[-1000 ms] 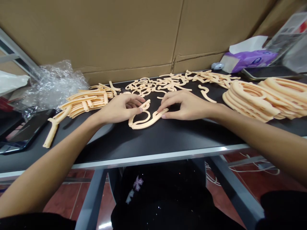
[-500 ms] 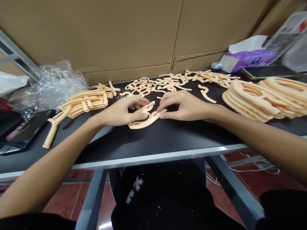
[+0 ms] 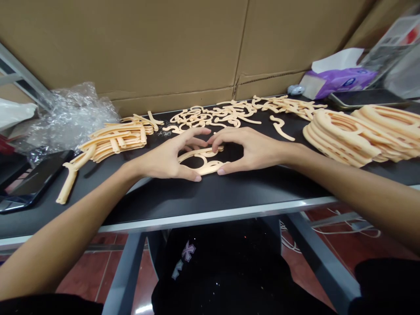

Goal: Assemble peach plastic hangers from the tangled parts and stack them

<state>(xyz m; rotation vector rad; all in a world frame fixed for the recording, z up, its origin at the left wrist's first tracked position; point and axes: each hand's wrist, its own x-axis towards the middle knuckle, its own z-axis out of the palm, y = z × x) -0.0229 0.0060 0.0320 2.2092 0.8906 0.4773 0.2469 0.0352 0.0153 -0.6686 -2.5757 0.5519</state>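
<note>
A flat cream-coloured curved piece with a rounded opening lies on the black tabletop in front of me. My left hand is curled around its left end, the thumb along the near edge. On the right, my right hand arches over it; its thumb touches the near right tip and its fingers bend down to the far edge. The two hands form a loop around the piece, with their index fingers almost meeting. Parts of the piece are hidden under the fingers.
Small curved pieces lie scattered behind my hands. Long pieces are stacked to the left, beside crumpled clear plastic and a phone. Larger looped pieces form stacks on the right, near a purple tissue pack.
The piece has turned and now lies flatter, its opening facing up. My fingers have spread from a pinch to a wider hold around its edges.
</note>
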